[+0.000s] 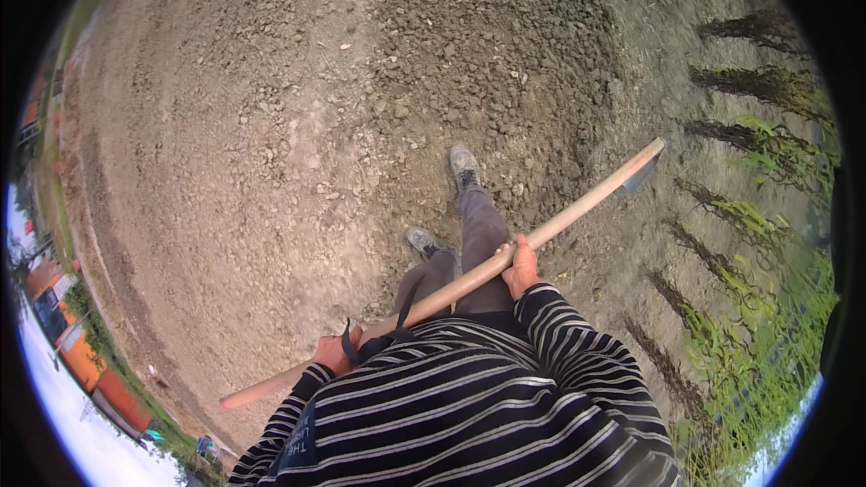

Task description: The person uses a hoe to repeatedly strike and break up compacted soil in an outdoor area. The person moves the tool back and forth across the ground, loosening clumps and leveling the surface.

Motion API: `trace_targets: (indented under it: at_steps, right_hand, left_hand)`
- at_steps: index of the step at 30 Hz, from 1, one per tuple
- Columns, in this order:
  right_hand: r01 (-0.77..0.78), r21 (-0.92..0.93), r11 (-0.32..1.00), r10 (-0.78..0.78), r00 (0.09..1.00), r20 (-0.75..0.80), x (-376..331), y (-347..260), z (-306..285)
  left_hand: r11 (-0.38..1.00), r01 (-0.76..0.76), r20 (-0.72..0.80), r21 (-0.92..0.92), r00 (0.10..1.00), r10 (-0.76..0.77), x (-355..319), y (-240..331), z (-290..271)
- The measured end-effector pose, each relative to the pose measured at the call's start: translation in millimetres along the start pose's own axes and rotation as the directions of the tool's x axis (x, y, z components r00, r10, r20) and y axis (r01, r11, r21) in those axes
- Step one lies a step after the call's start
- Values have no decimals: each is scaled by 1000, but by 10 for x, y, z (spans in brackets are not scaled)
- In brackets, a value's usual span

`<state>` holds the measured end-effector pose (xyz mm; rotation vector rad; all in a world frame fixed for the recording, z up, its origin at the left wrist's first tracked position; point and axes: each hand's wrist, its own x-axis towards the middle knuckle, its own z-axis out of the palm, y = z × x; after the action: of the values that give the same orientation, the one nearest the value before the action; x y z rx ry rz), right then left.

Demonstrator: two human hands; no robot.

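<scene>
A hoe [469, 281] with a long pale wooden handle lies slantwise across the front of my body. Its grey metal blade [639, 177] is at the upper right end, partly hidden behind the handle. My right hand [521, 271] is wrapped round the middle of the handle, above my right thigh. Lower down, by my left hip, my left hand [336, 353] grips the handle near its butt end, which sticks out past it to the left. A dark strap [406, 308] hangs beside the left hand.
Loose, cloddy soil [496, 45] stretches ahead, with a paler, flatter strip [311, 126] to its left. My shoes [464, 164] stand on the soil. Along the right runs a row of dark, withered plants [758, 81] and green ones [767, 352]. Orange buildings [81, 356] stand far left.
</scene>
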<state>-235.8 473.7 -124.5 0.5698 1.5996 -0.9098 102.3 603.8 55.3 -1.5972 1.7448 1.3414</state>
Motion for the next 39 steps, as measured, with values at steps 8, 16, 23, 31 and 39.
trace_targets:
  at_steps: [8, 16, 23, 31, 39]
  right_hand:
    - [320, -233, 918, -340, 939, -48, -353, 509, 215]
    - [-207, -438, 875, 154, 976, -154, 92, 869, 312]
    - [99, -160, 982, -105, 994, -32, -3, 124, 481]
    - [244, 81, 966, -256, 936, 242, 764, -1700, 1082]
    - [253, 82, 964, -266, 922, 283, 1339, -2360, 1652]
  left_hand:
    - [970, 241, 105, -37, 966, -236, -145, -393, -129]
    - [962, 263, 81, 70, 960, -268, -646, -296, -21]
    - [983, 158, 60, -90, 986, -153, 10, -231, 127]
    - [914, -141, -54, -380, 990, 130, 1522, 723, -529]
    - [967, -63, -86, -246, 995, 43, 2333, 1182, -1231]
